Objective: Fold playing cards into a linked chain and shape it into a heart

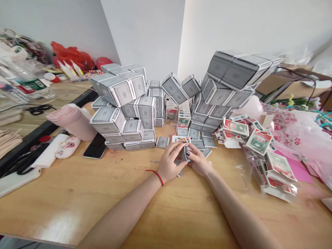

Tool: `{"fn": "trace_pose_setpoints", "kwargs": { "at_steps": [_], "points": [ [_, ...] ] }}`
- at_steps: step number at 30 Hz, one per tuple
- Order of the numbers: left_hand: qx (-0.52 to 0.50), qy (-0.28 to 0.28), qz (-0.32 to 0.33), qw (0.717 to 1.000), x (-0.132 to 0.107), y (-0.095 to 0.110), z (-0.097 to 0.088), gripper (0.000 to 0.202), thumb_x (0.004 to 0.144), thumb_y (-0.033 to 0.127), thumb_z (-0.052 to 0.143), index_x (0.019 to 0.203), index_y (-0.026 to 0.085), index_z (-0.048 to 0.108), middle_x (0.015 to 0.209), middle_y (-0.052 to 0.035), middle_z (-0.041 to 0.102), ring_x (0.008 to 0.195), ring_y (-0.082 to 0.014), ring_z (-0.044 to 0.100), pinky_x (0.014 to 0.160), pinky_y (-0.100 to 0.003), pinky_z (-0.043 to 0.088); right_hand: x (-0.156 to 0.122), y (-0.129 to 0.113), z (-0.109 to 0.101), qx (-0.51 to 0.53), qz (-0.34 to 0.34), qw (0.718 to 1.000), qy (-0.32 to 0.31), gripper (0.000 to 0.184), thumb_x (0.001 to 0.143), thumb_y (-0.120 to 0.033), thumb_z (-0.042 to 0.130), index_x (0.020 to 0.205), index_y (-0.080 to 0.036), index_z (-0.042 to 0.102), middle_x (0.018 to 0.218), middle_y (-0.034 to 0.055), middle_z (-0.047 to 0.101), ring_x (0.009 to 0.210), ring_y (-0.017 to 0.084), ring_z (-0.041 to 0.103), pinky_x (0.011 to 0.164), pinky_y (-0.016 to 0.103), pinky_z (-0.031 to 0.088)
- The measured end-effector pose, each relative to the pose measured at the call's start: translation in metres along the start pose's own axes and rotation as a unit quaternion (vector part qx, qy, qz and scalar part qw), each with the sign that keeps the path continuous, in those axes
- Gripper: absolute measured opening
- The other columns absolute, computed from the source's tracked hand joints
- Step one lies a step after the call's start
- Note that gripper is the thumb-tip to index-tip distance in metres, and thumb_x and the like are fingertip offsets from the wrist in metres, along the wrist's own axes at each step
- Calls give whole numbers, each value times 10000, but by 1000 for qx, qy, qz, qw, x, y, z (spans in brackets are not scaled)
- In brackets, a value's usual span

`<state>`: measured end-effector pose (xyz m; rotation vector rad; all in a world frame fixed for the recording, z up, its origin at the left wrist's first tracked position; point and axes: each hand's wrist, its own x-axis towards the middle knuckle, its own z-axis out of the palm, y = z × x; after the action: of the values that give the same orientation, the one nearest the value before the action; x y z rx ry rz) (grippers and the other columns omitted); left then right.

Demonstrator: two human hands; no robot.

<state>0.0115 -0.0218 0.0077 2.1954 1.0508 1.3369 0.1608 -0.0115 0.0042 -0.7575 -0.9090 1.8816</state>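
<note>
Both my hands meet at the middle of the wooden table (103,193). My left hand (169,162), with a red string on its wrist, curls its fingers round a small deck of grey-backed playing cards (183,154). My right hand (198,159) grips the same deck from the right side. Just beyond my fingers a face-up card (181,139) lies on the table among loose grey-backed decks (163,141). Grey patterned boxes (121,103) are piled up behind them, left and right.
Flat red and green card cartons (259,140) spill from clear plastic at the right, next to pink wrapping (298,138). A pink roll (72,121), a black phone (95,148), scissors (23,160) and bottles (26,84) are at the left.
</note>
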Motion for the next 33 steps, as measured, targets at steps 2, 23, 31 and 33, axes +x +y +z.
{"fn": "trace_pose_setpoints", "kwargs": {
  "at_steps": [2,23,31,33],
  "points": [
    [-1,4,-1,1000,0,0,0,538,731,223,577,1237,217,394,1180,-101,483,1107,-228,452,914,-412,415,0,0,1,-6,-2,1000,0,428,656,-306,691,1032,-271,490,851,10,632,743,171,609,662,288,458],
    [-83,-65,5,994,2,-2,-2,592,673,177,615,1226,221,408,1235,-98,458,1153,-243,420,973,-441,363,-1,-1,5,-20,-23,999,28,326,577,-275,713,866,-206,578,752,-2,589,669,145,540,639,264,438],
    [-90,-81,25,992,2,-1,-2,599,667,187,622,1227,224,412,1221,-93,482,1148,-238,429,976,-435,359,-2,0,5,-18,0,1000,11,313,578,-315,701,843,-195,584,718,9,591,689,178,557,646,292,421],
    [-85,-78,38,993,2,-3,-1,579,687,217,616,1229,236,414,1233,-89,484,1153,-238,430,981,-449,348,-2,0,5,-17,3,999,27,304,564,-323,708,812,-196,587,695,8,588,663,177,549,629,292,423]
  ]
}}
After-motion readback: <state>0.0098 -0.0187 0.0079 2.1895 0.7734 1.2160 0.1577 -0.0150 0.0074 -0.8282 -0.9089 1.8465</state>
